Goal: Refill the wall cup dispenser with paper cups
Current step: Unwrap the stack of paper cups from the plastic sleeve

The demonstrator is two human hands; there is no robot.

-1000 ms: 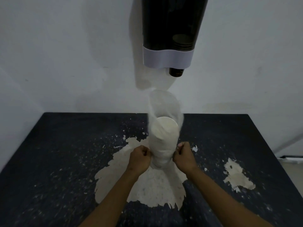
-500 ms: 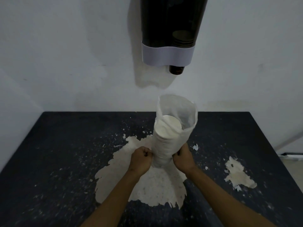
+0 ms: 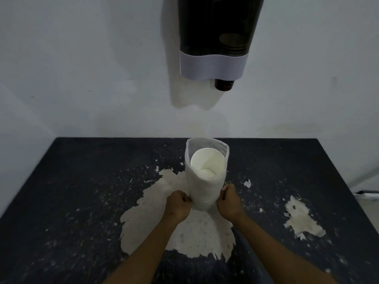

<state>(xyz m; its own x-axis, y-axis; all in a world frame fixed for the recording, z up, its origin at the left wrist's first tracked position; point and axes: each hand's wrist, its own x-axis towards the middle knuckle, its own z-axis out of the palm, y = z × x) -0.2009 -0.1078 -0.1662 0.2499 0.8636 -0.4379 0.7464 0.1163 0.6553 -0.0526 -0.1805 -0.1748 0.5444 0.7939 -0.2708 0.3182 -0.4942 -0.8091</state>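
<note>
Both fists are clenched on the plastic sleeve, the left hand and right hand gripping its lower sides. Inside it stands a stack of paper cups, upright on a black table with peeled pale patches. The dispenser hangs on the white wall above, well apart.

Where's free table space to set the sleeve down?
Free: the table left of the left hand, and between the right hand and the peeled patch. Crowded: centre, where both hands grip the cup sleeve.
</note>
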